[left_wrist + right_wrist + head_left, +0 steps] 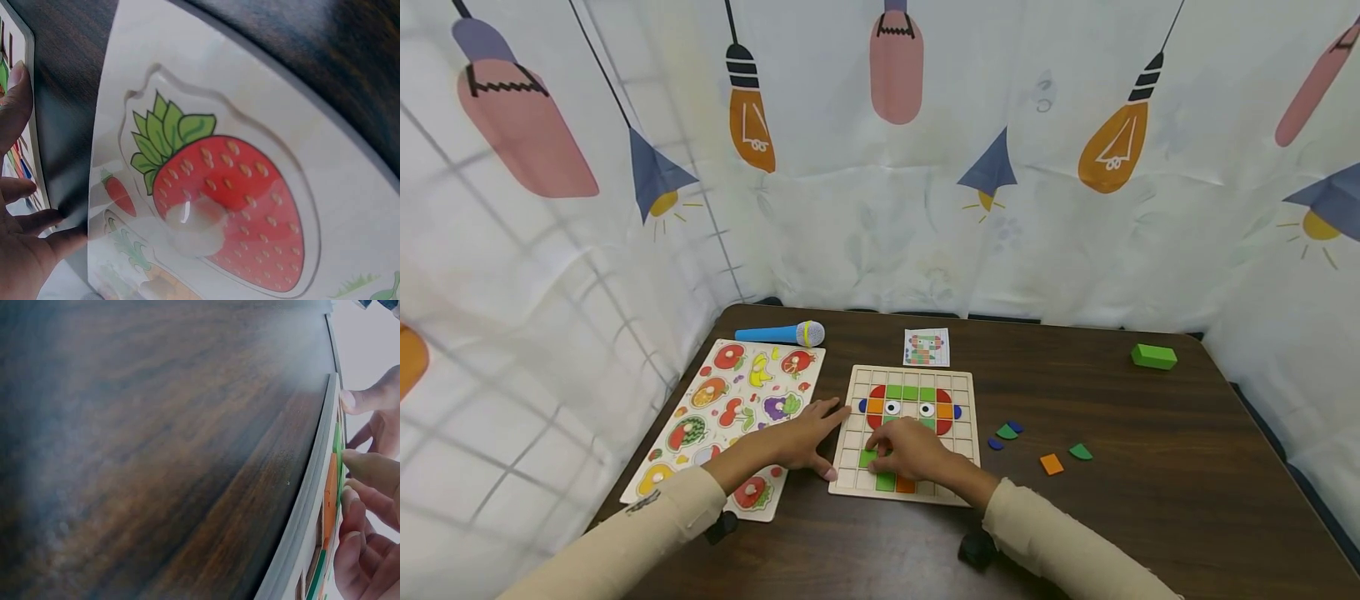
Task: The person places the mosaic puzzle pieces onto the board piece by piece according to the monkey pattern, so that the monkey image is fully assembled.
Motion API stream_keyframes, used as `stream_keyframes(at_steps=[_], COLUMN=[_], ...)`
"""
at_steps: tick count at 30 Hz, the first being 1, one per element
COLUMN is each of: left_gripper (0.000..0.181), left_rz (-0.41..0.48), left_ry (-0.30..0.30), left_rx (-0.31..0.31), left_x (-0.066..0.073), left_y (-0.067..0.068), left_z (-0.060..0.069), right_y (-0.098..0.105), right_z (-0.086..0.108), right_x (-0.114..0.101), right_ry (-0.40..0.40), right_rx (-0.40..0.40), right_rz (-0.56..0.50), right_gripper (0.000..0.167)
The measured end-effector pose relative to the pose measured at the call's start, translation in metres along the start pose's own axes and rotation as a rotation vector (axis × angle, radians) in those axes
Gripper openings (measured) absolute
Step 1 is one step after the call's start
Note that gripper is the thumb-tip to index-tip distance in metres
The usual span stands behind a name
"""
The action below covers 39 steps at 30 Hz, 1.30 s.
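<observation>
A pale wooden grid board (961,385) lies on the table, bearing red, orange, green and blue pieces with two eye pieces. My left hand (808,437) spreads its fingers along the board's left edge, thumb at the lower corner. Over the lower left of the grid, my right hand (913,450) bends its fingers and pinches a green tile (867,458). Its fingertips touch green at the board's surface in the right wrist view, partly hidden by one another. Below them sit a green tile (886,482) and an orange tile (906,485). The right hand covers the grid's middle.
Left of the grid stands a fruit puzzle board (817,357), partly under my left forearm. Behind are a blue microphone (767,334) and a picture card (927,347). To the right lie an orange square (1051,464), several blue and green pieces, and a green block (1153,357).
</observation>
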<state>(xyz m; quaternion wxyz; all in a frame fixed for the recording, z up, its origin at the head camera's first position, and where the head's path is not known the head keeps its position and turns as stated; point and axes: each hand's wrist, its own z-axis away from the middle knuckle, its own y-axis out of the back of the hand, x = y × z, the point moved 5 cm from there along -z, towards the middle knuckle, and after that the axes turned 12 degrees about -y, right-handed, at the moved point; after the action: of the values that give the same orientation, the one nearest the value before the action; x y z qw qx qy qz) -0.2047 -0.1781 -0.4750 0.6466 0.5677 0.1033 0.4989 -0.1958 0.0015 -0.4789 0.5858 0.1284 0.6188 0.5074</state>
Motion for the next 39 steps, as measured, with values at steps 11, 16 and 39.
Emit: stream_keyframes(at_steps=[11, 16, 39], left_gripper=[0.103, 0.103, 0.103], left_rz=[0.008, 0.003, 0.002], left_ry=[-0.009, -0.004, 0.005], left_rx=[0.008, 0.006, 0.008], left_x=[0.001, 0.001, 0.003], left_y=[0.000, 0.000, 0.001], left_z=[0.000, 0.001, 0.001], right_y=[0.025, 0.051, 0.115], right_z=[0.009, 0.019, 0.073], right_x=[0.019, 0.051, 0.168], right_ry=[0.082, 0.093, -0.091], right_rx=[-0.015, -0.030, 0.016], right_rz=[-0.043, -0.067, 0.048], right_gripper=[0.018, 0.020, 0.023])
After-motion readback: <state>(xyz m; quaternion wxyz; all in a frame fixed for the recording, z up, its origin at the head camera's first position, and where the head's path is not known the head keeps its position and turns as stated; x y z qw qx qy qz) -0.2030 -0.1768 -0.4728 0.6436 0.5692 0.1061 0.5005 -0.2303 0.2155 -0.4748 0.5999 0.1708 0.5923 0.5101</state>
